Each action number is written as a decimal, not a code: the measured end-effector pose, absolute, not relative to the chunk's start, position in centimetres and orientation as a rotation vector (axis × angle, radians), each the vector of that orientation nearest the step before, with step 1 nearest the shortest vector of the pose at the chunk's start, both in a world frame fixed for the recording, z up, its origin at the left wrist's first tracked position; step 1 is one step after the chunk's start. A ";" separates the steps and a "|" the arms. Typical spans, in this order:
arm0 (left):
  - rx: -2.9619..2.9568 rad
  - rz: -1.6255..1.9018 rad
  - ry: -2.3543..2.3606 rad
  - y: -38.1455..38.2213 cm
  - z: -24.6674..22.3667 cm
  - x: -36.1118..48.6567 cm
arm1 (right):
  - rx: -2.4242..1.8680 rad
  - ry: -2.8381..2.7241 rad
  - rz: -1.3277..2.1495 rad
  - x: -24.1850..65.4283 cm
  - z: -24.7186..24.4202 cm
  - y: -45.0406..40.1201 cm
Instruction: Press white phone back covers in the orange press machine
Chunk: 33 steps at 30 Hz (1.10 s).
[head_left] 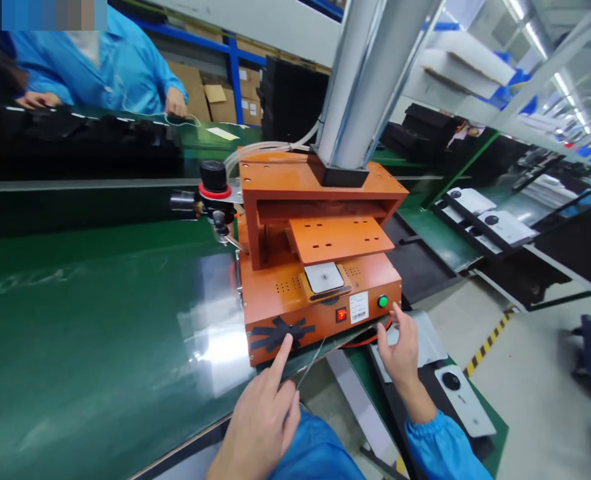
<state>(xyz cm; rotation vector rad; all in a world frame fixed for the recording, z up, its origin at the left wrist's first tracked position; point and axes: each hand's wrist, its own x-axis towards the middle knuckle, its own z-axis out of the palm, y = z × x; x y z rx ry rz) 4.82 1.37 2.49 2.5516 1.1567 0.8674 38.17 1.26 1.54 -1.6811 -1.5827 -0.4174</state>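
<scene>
An orange press machine (275,293) stands on the green bench, with a white phone-like panel (324,277) lying in its fixture under the raised orange plate (343,240). My left hand (265,413) has its index finger stretched out to the black tape patch (281,333) on the machine's front. The other fingers are curled, and a thin clear strip (311,363) sticks out from them. Beside the green button (383,301) is my right hand (399,347), its fingers apart and holding nothing. The red switch (341,314) is lit.
White phone back panels (468,403) with black camera rings lie on a black tray at the lower right. More panels (508,227) sit on a rack farther right. A black-and-red air regulator (214,183) juts from the machine's left. A person in blue (110,67) sits across the bench.
</scene>
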 end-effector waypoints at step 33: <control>2.329 0.969 1.088 -0.4 1.0 0.2 | -1.720 -1.161 0.522 28.3 -1.7 -8.0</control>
